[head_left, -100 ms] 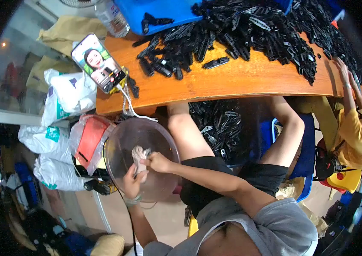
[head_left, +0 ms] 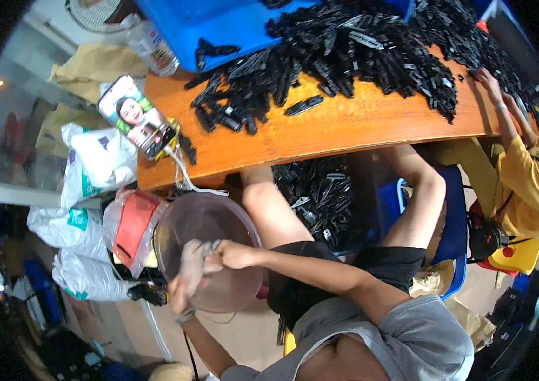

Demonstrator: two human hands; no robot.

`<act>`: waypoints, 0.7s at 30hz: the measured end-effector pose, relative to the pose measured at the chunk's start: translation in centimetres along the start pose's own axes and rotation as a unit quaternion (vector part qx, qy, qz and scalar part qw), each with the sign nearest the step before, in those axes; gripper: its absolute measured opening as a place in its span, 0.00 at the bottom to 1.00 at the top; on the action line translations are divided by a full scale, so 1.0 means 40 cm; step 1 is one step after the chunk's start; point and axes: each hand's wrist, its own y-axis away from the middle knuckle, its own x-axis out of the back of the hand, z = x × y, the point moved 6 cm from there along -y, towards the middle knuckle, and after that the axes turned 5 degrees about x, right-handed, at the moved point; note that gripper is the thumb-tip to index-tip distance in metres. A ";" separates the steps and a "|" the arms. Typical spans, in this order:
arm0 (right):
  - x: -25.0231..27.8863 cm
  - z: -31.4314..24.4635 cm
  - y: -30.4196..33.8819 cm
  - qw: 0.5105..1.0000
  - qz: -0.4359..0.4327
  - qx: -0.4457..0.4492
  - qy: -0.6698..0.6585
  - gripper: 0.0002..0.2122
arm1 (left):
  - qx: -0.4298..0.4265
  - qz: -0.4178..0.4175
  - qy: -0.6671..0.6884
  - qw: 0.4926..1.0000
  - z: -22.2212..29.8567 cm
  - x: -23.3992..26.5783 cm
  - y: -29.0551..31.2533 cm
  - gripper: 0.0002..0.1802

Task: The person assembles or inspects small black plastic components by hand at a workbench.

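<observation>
My right hand [head_left: 238, 255] is closed on one end of a pale, crumpled cloth [head_left: 194, 257], its fist above the round, see-through tub [head_left: 253, 219]. My left hand [head_left: 182, 297], blurred by motion, grips the cloth's lower end at the tub's near left rim. The cloth is stretched between both hands and too smeared to show whether it is a rag or a glove. A band circles my left wrist.
The wooden table [head_left: 269, 143] carries a heap of black plastic parts [head_left: 326, 51], a blue tray [head_left: 180, 32], a bottle [head_left: 152, 47] and a propped phone [head_left: 136, 117]. White sacks [head_left: 82, 273] stand left. More black parts [head_left: 320, 197] lie below the table. A person in yellow [head_left: 523, 190] works at right.
My left hand has moved down and to the left, away from my right hand, drawing out the cloth. My right hand has shifted slightly. The whole view has tilted a little.
</observation>
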 end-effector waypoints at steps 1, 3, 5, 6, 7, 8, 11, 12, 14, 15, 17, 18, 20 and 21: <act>0.000 -0.051 0.005 0.993 -0.058 0.005 -0.107 0.23 | -0.051 0.059 0.041 0.996 -0.043 0.085 0.055 0.25; 0.000 -0.193 0.025 0.957 -0.130 -0.006 -0.260 0.22 | 0.004 0.308 0.053 0.950 -0.154 0.247 0.142 0.21; 0.048 -0.127 0.021 0.984 -0.030 0.113 -0.137 0.19 | 0.070 0.125 0.265 0.954 0.007 0.053 0.015 0.27; 0.017 -0.179 0.020 0.981 -0.047 0.083 -0.171 0.18 | 0.046 0.204 0.211 0.955 0.025 0.062 0.014 0.28; 0.035 -0.237 0.039 0.973 -0.060 0.097 -0.202 0.17 | 0.056 0.216 0.175 0.959 0.090 0.002 -0.005 0.25; 0.019 -0.326 0.065 0.960 -0.091 0.115 -0.238 0.17 | -0.032 0.142 0.244 0.959 0.097 0.012 -0.008 0.23; 0.137 -0.427 0.126 0.959 -0.018 0.107 -0.261 0.16 | -0.066 0.174 0.133 0.974 0.322 -0.151 -0.054 0.23; 0.174 -0.464 0.141 0.967 0.033 0.153 -0.201 0.16 | -0.083 0.191 0.244 0.947 0.403 -0.210 -0.042 0.27; 0.266 -0.574 0.218 0.994 0.108 -0.025 -0.003 0.17 | -0.238 0.086 0.347 0.903 0.559 -0.335 -0.030 0.30; 0.295 -0.582 0.219 0.989 0.115 0.079 -0.050 0.17 | -0.292 0.057 0.289 0.910 0.655 -0.430 -0.014 0.28; 0.356 -0.625 0.256 0.984 0.116 0.137 -0.010 0.17 | -0.354 -0.006 0.089 0.931 0.732 -0.534 -0.022 0.23; 0.413 -0.668 0.300 0.985 0.121 0.094 0.079 0.17 | -0.360 -0.048 -0.051 0.930 0.731 -0.574 -0.053 0.21; 0.545 -0.742 0.376 0.926 0.216 0.209 0.227 0.18 | -0.357 -0.054 -0.047 0.931 0.835 -0.631 -0.097 0.08; 0.592 -0.792 0.415 0.923 0.244 0.190 0.227 0.18 | -0.391 -0.025 -0.008 0.920 0.892 -0.639 -0.110 0.06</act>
